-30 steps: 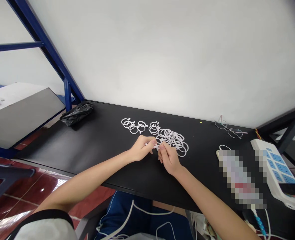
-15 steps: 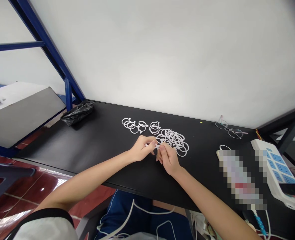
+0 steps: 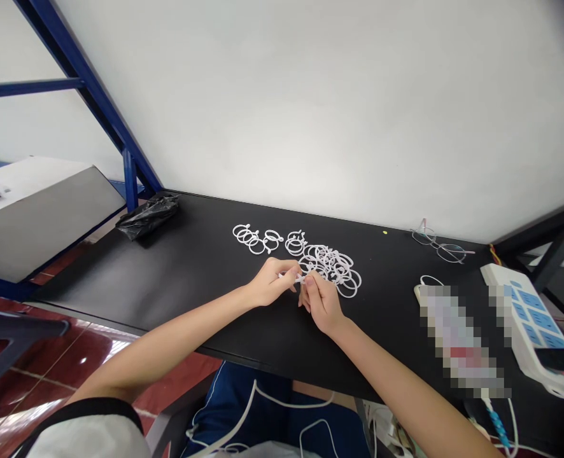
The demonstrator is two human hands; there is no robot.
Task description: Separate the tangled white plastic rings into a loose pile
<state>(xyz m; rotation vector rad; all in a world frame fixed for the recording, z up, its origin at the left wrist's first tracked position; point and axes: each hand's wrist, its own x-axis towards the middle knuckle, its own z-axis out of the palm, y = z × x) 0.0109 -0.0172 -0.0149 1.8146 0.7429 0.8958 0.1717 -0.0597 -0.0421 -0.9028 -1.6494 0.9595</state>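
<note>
My left hand [image 3: 273, 281] and my right hand [image 3: 321, 299] meet low over the black table [image 3: 191, 267]. Both are closed on one white plastic ring [image 3: 300, 278], pinched between thumbs and fingers; most of it is hidden by the fingers. Just behind my right hand lies a pile of white rings [image 3: 334, 262] with small tabs. A smaller stack of white rings [image 3: 295, 243] sits at the pile's left. Farther left, several more white rings [image 3: 258, 240] lie spread and partly overlapping.
A crumpled black plastic bag [image 3: 149, 217] rests at the table's far left. On the right are eyeglasses [image 3: 437, 245], a blurred-out phone [image 3: 461, 340] on a cable, and a white power strip [image 3: 525, 324]. A white cable [image 3: 248, 407] hangs over my lap.
Almost nothing differs. Both hands stay at the same spot with the ring between them, and the rings on the table have not moved.
</note>
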